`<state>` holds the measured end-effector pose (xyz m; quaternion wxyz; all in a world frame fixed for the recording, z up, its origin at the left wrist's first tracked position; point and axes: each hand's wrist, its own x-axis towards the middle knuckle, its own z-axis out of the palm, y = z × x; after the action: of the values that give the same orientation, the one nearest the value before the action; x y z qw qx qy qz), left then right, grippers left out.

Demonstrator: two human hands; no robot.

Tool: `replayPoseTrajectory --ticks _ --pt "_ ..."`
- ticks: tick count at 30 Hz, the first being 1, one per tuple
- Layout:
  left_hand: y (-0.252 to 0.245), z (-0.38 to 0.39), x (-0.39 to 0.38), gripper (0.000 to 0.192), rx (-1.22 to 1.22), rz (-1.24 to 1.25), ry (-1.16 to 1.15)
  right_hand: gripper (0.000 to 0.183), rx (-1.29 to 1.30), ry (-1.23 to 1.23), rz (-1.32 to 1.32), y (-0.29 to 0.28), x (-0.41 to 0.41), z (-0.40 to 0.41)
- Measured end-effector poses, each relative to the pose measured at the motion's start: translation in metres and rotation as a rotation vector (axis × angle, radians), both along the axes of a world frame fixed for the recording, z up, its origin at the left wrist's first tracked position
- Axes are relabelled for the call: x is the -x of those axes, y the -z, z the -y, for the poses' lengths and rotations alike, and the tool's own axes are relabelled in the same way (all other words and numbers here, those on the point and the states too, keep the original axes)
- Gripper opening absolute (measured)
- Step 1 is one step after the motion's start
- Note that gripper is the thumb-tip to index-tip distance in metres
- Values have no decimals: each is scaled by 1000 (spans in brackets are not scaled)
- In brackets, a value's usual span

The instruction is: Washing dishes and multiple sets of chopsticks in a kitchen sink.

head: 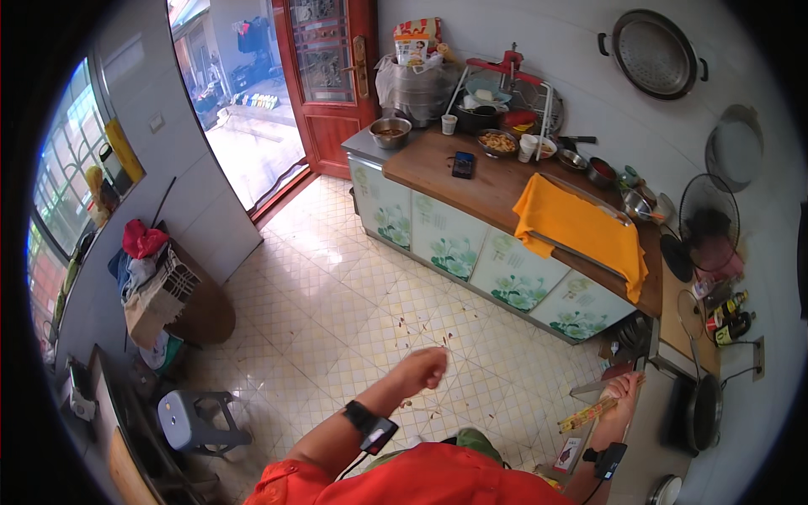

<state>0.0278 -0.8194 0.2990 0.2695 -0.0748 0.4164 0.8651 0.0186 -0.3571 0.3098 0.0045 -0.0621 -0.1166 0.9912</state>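
Note:
My left hand is raised over the tiled floor, its fingers curled, with nothing seen in it. At the right, my right hand grips a bundle of patterned chopsticks beside a drawer or cabinet edge. A small white box with a picture on it lies just below the chopsticks. Further off, an orange cloth covers a metal tray on the wooden counter.
Small reddish scraps lie on the floor. A grey plastic stool stands at left, and a cloth-covered brown container beyond it. A wok is at right. The red door stands open. Bowls and a phone are on the counter.

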Motion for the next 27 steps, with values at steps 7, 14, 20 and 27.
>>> replayPoseTrajectory --ticks 7,14,20,27 --pt "21 161 76 26 -110 18 -506 28 51 -162 -37 -5 124 110" --pt "-24 239 210 25 -40 -64 -590 31 176 -393 -40 -11 272 211" --pt "-26 287 314 28 -147 -54 -551 31 128 -502 -14 -32 380 283" --pt "11 379 470 36 -247 -14 -417 26 102 -376 -69 -23 450 338"
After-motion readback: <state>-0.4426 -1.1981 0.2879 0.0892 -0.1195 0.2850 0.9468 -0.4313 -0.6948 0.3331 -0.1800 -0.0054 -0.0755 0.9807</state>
